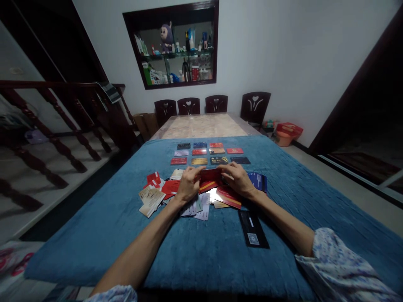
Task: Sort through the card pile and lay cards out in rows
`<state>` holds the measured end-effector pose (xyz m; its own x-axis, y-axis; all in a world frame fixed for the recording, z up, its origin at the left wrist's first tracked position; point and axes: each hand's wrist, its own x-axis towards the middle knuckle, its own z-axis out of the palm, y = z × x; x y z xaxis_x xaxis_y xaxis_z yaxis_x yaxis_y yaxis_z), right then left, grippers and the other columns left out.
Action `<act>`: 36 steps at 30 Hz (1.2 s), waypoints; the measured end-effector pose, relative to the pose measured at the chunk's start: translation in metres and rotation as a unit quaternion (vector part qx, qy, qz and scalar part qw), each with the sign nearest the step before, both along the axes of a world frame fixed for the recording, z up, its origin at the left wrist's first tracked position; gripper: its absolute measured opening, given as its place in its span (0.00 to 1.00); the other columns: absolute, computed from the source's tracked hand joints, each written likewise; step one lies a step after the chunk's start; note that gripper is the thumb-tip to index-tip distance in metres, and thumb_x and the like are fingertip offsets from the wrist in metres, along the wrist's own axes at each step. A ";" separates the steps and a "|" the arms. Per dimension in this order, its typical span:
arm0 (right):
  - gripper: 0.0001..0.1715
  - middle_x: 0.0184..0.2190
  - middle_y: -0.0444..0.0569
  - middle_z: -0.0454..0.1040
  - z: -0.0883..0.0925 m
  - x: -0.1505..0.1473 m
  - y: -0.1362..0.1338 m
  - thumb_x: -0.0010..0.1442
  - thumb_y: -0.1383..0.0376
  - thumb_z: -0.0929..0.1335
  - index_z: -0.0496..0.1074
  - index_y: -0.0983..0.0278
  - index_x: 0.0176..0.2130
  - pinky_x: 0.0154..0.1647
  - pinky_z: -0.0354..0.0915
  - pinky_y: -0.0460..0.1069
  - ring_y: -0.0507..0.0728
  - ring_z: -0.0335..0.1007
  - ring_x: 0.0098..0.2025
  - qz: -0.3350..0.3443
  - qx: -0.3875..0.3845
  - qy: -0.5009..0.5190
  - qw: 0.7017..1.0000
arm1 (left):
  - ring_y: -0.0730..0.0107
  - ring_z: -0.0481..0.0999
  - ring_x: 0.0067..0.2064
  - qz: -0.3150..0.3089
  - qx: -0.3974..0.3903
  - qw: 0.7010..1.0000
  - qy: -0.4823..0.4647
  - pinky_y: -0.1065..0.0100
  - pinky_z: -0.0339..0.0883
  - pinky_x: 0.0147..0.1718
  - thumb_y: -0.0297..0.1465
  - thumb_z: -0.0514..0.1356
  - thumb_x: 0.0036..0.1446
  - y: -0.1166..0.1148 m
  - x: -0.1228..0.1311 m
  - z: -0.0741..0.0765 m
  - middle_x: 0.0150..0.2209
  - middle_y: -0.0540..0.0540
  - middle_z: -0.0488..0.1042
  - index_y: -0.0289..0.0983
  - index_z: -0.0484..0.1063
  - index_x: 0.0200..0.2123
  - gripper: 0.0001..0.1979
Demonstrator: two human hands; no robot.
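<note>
Both hands meet over a loose heap of plastic cards (170, 191) on a blue cloth (201, 251). My left hand (189, 184) pinches the left end of a dark red card (210, 174), and my right hand (237, 179) grips its right end. Beyond the heap, several cards (210, 153) lie face up in neat rows. A long black card (252, 228) rests alone beside my right forearm.
The blue cloth covers the near part of a long table; bare marbled tabletop (201, 125) shows beyond it. Several dark chairs (189, 105) stand at the far end. A wooden stair railing (56, 121) runs on the left. An orange basin (285, 136) sits on the floor at right.
</note>
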<state>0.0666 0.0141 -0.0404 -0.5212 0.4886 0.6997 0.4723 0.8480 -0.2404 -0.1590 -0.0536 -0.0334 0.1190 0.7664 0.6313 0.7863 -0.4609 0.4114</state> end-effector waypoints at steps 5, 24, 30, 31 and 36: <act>0.21 0.39 0.53 0.77 -0.005 -0.001 0.002 0.63 0.70 0.66 0.71 0.60 0.56 0.43 0.63 0.54 0.61 0.69 0.41 -0.027 0.016 -0.042 0.999 | 0.61 0.71 0.45 -0.001 -0.009 1.000 0.028 0.60 0.68 0.47 0.18 0.54 0.56 -0.002 0.000 0.002 0.43 0.44 0.79 0.39 0.75 0.53 0.23; 0.27 0.46 0.58 0.74 -0.003 -0.002 0.008 0.66 0.64 0.62 0.64 0.64 0.63 0.44 0.61 0.57 0.65 0.63 0.47 -0.005 0.035 -0.117 0.993 | 0.55 0.69 0.48 0.063 -0.083 0.986 0.130 0.53 0.60 0.48 0.24 0.53 0.60 -0.004 0.007 0.003 0.45 0.39 0.76 0.37 0.67 0.59 0.23; 0.31 0.46 0.59 0.72 -0.002 0.000 0.010 0.63 0.59 0.66 0.63 0.64 0.64 0.47 0.62 0.60 0.66 0.61 0.48 0.013 0.000 -0.118 0.993 | 0.53 0.68 0.50 0.058 -0.108 0.984 0.128 0.50 0.60 0.50 0.24 0.55 0.58 -0.004 0.007 0.005 0.47 0.38 0.74 0.35 0.66 0.59 0.25; 0.32 0.46 0.58 0.72 -0.002 0.000 0.010 0.63 0.59 0.66 0.63 0.63 0.64 0.46 0.62 0.60 0.66 0.61 0.48 0.015 -0.005 -0.118 0.993 | 0.53 0.68 0.50 0.055 -0.111 0.984 0.126 0.50 0.60 0.50 0.25 0.56 0.58 -0.004 0.006 0.005 0.47 0.39 0.74 0.35 0.66 0.59 0.24; 0.31 0.45 0.57 0.72 0.003 0.001 0.008 0.62 0.58 0.67 0.65 0.62 0.63 0.46 0.63 0.59 0.65 0.62 0.48 0.018 -0.018 -0.128 0.991 | 0.52 0.68 0.51 0.035 -0.112 0.987 0.112 0.50 0.61 0.51 0.28 0.59 0.55 -0.006 0.001 0.008 0.48 0.39 0.73 0.37 0.66 0.58 0.26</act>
